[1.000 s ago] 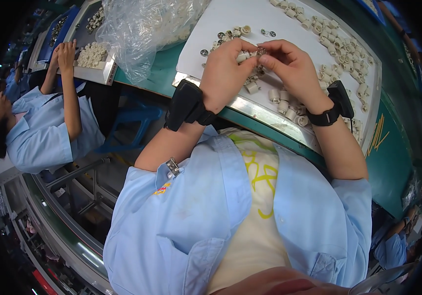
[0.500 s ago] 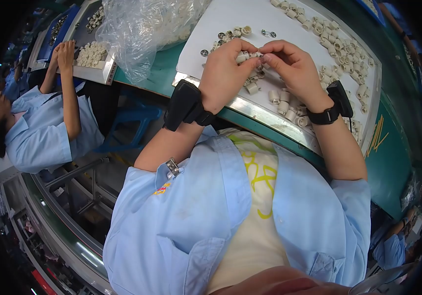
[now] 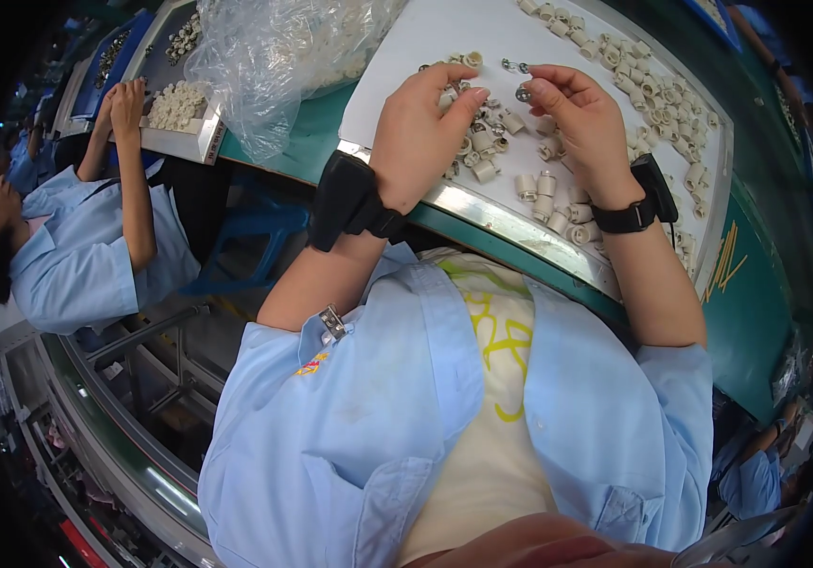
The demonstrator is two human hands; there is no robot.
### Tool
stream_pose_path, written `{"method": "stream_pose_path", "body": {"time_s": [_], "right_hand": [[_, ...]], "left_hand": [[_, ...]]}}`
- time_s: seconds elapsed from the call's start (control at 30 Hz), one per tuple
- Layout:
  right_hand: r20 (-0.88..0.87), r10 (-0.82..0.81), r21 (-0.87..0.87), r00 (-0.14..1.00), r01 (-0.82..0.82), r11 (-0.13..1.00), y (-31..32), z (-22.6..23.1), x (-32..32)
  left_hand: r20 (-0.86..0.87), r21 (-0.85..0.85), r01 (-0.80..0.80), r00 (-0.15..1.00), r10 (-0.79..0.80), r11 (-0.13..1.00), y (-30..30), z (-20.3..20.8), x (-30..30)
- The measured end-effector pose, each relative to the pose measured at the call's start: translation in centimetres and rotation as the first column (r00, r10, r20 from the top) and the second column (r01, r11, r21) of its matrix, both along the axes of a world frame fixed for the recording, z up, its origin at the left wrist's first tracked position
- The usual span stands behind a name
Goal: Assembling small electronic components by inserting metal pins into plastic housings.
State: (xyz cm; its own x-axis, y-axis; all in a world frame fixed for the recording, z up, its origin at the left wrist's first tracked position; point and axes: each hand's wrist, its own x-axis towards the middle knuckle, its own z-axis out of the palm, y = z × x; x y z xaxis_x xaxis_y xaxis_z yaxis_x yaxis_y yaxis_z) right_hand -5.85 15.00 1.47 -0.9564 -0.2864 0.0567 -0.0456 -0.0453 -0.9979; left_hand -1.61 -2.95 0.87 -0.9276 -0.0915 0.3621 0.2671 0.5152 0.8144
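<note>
Workshop interior, with green desk (image 3: 752, 312) along the top and right of the view. On desk: shallow white tray (image 3: 444, 28), bordered by a bright metal rim (image 3: 520, 241).

Contents of white tray: cream cylindrical fittings (image 3: 657, 90), scattered loosely along the right side, lying at varied angles; further fittings of the same kind (image 3: 544, 204) near the front rim; mixed pile (image 3: 484, 144) of cream and metallic parts between the hands; small metal pieces (image 3: 514, 65) beyond the pile, just beside the right fingertips.

Right hand (image 3: 588, 123): above white tray, grip closed to a pinch between thumb and forefinger, on a small dark round metal part (image 3: 523, 95). Left hand (image 3: 416, 133): at left edge of mixed pile, grip with thumb and forefinger slightly parted, close to cream parts. Cannot tell of any hold on a part there.

Left of white tray: clear plastic bag (image 3: 259, 85), crumpled, with pale parts visible through the film. Beyond bag: metal-rimmed tray (image 3: 209, 142), containing a heap of small cream parts (image 3: 175, 106) and a separate darker cluster (image 3: 184, 40). Farther left: blue tray (image 3: 132, 43), containing small dark parts (image 3: 108, 64). Beside metal-rimmed tray: co-worker in light blue shirt (image 3: 84, 251), hands together.
</note>
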Motion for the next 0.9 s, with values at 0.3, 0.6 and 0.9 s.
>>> {"method": "stream_pose_path", "body": {"time_s": [0.3,0.6,0.9], "right_hand": [[-0.067,0.182,-0.069,0.981,-0.187,0.98,0.3,3.1,1.8],[-0.159,0.252,-0.1,0.955,-0.27,0.958,2.2,5.8,3.6],[-0.454,0.141,0.011,0.88,-0.152,0.988,3.2,5.2,6.7]], "left_hand": [[0.225,0.671,0.203,0.861,-0.456,0.714,1.1,2.8,2.2],[0.076,0.699,0.321,0.855,-0.513,0.639,2.3,5.0,4.0],[0.171,0.764,0.331,0.724,-0.668,0.554,3.0,5.8,5.2]]}}
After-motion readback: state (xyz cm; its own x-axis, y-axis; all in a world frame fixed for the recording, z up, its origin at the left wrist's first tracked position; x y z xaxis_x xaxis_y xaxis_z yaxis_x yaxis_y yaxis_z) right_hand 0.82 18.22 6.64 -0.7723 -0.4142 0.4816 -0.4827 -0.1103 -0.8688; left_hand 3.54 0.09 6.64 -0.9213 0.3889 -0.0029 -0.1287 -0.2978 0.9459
